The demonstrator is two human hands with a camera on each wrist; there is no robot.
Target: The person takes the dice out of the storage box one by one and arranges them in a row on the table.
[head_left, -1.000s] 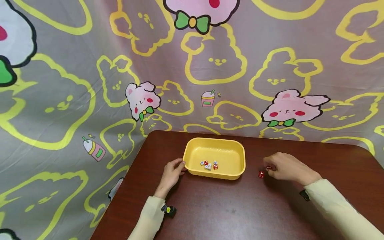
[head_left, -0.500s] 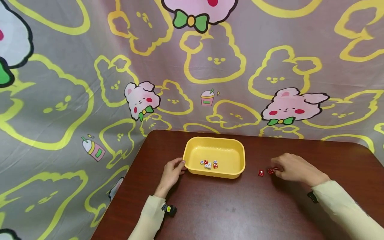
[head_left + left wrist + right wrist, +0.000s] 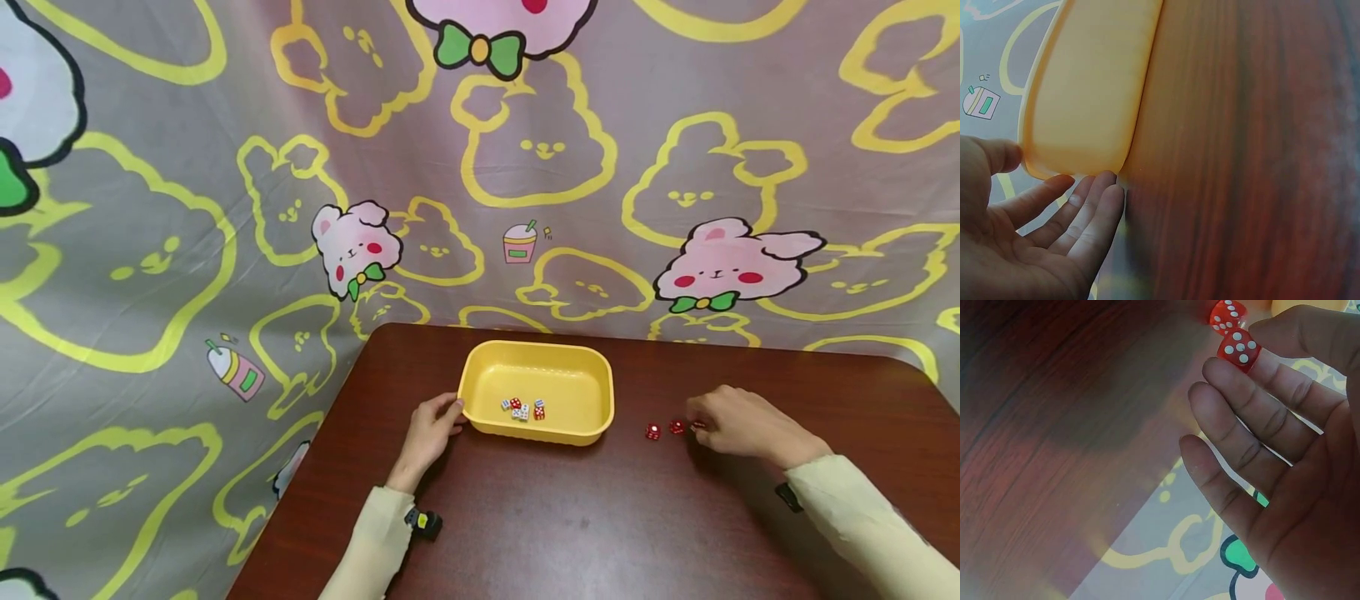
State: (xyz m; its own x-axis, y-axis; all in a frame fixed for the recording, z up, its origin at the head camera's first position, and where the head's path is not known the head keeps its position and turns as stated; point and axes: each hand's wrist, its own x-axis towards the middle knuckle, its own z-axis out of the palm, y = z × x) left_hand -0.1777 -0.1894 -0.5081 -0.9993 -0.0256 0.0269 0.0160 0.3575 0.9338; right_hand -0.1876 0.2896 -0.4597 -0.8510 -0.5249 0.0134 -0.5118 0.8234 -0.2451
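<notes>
Take the yellow plastic tray (image 3: 536,392) as your landmark: it sits on the dark reddish-brown wooden table (image 3: 517,517), toward the far edge. At its left end is your left hand (image 3: 430,429), fingers slightly spread and nearly straight, their tips touching the outside of the end wall while your thumb touches the rim; nothing is clasped there. Off the tray's right end, your right hand (image 3: 738,425) reaches down, thumb and index finger closed together on a red die (image 3: 1239,349) that shows five white pips; the other three fingers extend loosely apart from it. You may have that die resting on the wood or slightly lifted, as the angle hides its underside. Two other red dice (image 3: 653,432) lie on the table between the tray and the pinched one, roughly in line with it. Inside the tray, near its front wall and left of its middle, a small cluster of white and red dice (image 3: 523,412) lies on the floor. Behind the tray hangs a grey curtain (image 3: 570,167) with yellow rabbit outlines and pink rabbit heads.
</notes>
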